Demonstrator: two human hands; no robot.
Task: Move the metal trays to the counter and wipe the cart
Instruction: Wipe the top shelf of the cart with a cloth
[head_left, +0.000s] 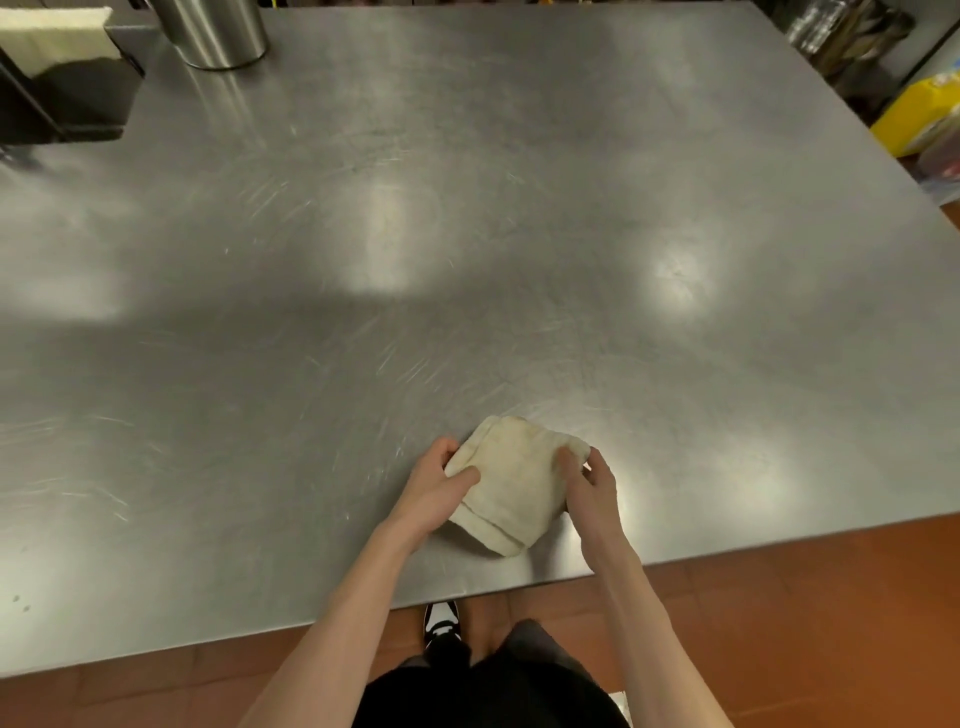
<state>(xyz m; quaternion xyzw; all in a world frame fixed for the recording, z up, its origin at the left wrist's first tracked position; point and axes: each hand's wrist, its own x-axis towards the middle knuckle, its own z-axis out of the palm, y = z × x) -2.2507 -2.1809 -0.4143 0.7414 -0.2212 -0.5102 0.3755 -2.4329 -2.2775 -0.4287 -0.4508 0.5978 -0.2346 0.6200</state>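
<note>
Left hand (435, 480): grip closed on the left edge of the folded cloth (506, 486), thumb lying on top, fingers curled round the far left corner. Right hand (589, 486): grip pinching the cloth's right edge, thumb on the upper face, fingers wrapped over the side. Both forearms bare, reaching in from the near edge.

Cloth: cream-white, folded into a thick pad, some faint staining on top; its near corner rests on the table (519, 234), close to the near edge and slightly right of centre. Whether the far part is lifted off the surface cannot be told.

Table: brushed steel, scratched, with bright patches of reflected light.

Far left corner: a black holder (78, 98) with pale folded paper in it. Just to its right, a steel cylinder (213, 31), top cut off by the frame.

Beyond the right edge: a yellow package (917, 117). Red-brown tile floor (805, 623) below; one black-and-white shoe (441, 621) visible under the near edge.
</note>
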